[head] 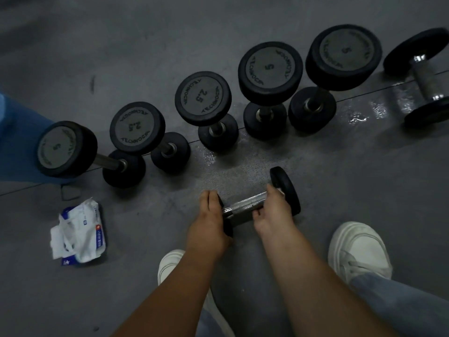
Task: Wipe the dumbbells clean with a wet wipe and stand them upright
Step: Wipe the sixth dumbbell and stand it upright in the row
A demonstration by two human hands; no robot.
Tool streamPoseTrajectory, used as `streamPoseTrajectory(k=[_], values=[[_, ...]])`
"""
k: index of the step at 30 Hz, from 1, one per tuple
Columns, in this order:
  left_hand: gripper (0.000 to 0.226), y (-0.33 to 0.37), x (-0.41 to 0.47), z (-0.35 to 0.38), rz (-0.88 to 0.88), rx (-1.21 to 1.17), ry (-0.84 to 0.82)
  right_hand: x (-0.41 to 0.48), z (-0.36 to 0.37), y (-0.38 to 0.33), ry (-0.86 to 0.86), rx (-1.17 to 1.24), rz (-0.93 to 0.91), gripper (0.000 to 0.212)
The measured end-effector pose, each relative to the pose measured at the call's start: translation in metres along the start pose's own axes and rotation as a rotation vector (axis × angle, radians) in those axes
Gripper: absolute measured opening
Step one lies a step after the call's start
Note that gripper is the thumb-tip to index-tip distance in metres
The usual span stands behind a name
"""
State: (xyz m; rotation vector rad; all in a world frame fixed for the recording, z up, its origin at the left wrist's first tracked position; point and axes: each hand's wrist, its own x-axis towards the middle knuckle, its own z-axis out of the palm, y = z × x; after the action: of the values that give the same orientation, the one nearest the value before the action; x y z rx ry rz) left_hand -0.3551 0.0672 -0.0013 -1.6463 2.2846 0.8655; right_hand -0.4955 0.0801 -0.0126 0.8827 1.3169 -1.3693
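Left hand (211, 222) grips end of lying dumbbell (244, 203) | right hand (273, 211) holds wet wipe (281, 190) against handle

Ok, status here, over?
Left grip holds dumbbell by near head. Right grip pinches wipe at handle's far end. Upright row of five; spare dumbbell lying far right. Nothing blocking.

One wide-angle view, worn on the person's head, looks steeply down at the dark grey rubber floor (340, 190). It sits close: two bare forearms (303, 276) enter from the bottom edge, and the fingers (209, 198), on a small black dumbbell with a knurled steel handle (247, 203), land just below centre. Beyond the fingers, a row of upright black rubber dumbbells (202, 98) curves across the upper half, bent by the lens. White shoes (359, 249) lie nearer the camera than the fingers.
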Motion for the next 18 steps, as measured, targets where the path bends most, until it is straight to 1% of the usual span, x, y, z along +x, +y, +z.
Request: streamPoseTrajectory(k=[1,2,4,5,8,10,12,14,18], values=[[0.094,0.0,0.0,0.001,-0.004,0.002,0.002,-0.003,0.0,0.002,-0.005,0.01,-0.03,0.013],[0.096,-0.001,0.0,0.002,-0.008,0.002,0.0,-0.007,-0.001,0.005,-0.029,0.021,-0.068,0.014],[0.095,-0.001,0.0,0.002,-0.006,-0.001,0.001,-0.011,-0.005,0.014,-0.079,0.067,-0.136,0.029],[0.094,-0.001,0.0,0.002,-0.002,0.002,0.007,-0.01,-0.007,0.017,-0.075,0.083,-0.153,0.032],[0.094,0.0,-0.001,0.003,-0.004,0.016,0.016,-0.007,-0.014,0.022,-0.006,0.023,-0.179,0.025],[0.094,0.0,-0.002,0.004,-0.007,0.013,0.018,0.0,-0.009,0.018,0.033,-0.006,-0.153,0.026],[0.095,-0.001,-0.001,0.004,-0.011,0.003,0.009,0.007,0.001,0.011,-0.017,-0.011,-0.08,0.027],[0.098,0.0,0.0,0.001,-0.017,0.0,0.004,0.021,0.005,0.009,-0.044,-0.023,-0.047,0.029],[0.098,0.003,-0.004,0.0,-0.01,-0.002,0.004,0.004,-0.007,0.021,0.077,-0.027,-0.199,0.02]])
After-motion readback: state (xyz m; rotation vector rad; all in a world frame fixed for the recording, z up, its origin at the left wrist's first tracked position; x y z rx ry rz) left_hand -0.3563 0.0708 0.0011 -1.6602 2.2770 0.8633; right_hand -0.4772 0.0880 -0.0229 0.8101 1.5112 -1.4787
